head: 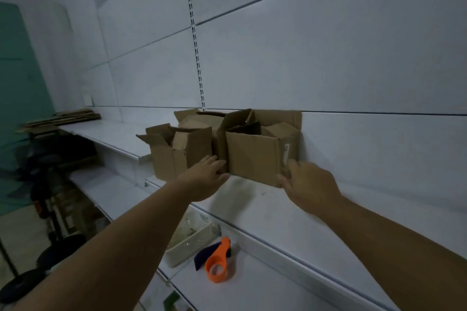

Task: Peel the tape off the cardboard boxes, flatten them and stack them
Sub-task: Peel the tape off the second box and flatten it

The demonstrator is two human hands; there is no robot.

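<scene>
Reaching toward the white shelf (265,199), both hands sit at the large open box (252,156), frame center, flaps up, white label on its 3 o'clock face. Left hand (207,175): fingers straight and released, tips at the box's 9 o'clock edge, in the gap beside the small open box (174,156); contact with either box unclear. Right hand (308,184): thumb on the front lower corner, fingers wrapped round onto the side face, grasping that corner. A third open box (197,118) is behind the other two, at 11 o'clock from the large one, against the wall panel. Flattened cardboard stack (65,117) is on the shelf far out at 9 o'clock, well apart. Lower shelf, at 6 o'clock: orange tape dispenser (218,264) just beside a pale tray (187,247).
</scene>
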